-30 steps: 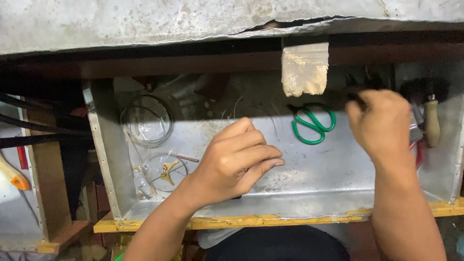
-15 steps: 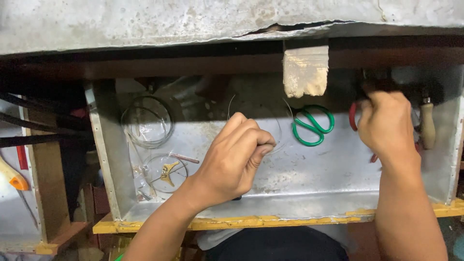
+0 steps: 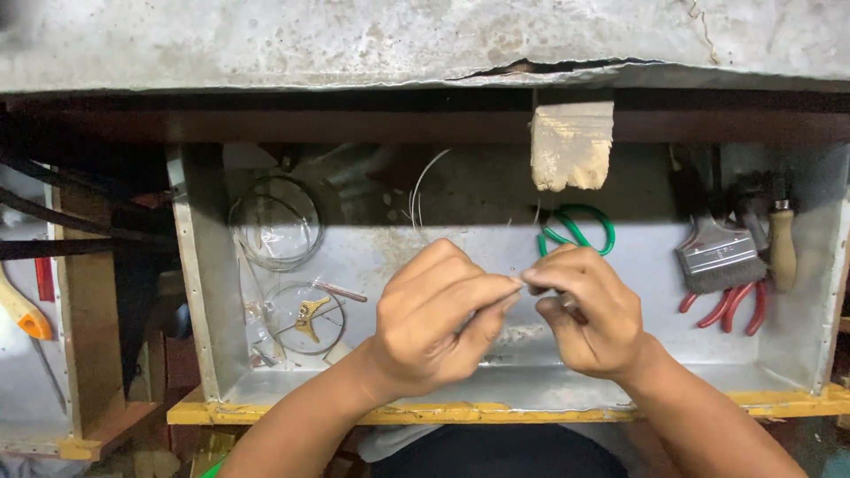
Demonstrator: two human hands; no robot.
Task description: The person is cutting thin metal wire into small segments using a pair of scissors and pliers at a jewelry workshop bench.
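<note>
My left hand (image 3: pixel 434 323) and right hand (image 3: pixel 589 310) meet fingertip to fingertip over the middle of the metal tray (image 3: pixel 204 292). Left fingers (image 3: pixel 496 288) pressed together, thumb against forefinger, pinching a thin wire (image 3: pixel 416 190); the wire rises from the pinch and arcs up and left against the tray's dark back wall. Right fingers (image 3: pixel 553 274) also closed, pinching at the same spot; a small dark tool tip shows under the right palm, kind cannot be told.

Just behind the right hand: green-handled scissors (image 3: pixel 580 232), partly hidden by my knuckles. Right part of the tray: flat paintbrush (image 3: pixel 717 257) lying over red-handled pliers (image 3: pixel 730 305), a wooden-handled tool (image 3: pixel 782 248) beside them. Left part: coil of wire (image 3: pixel 274 221), and below it a clear round dish (image 3: pixel 305 319) with a small yellow piece inside. A pale taped block (image 3: pixel 571 142) hangs from the concrete desk (image 3: pixel 354 40) edge above the tray.
</note>
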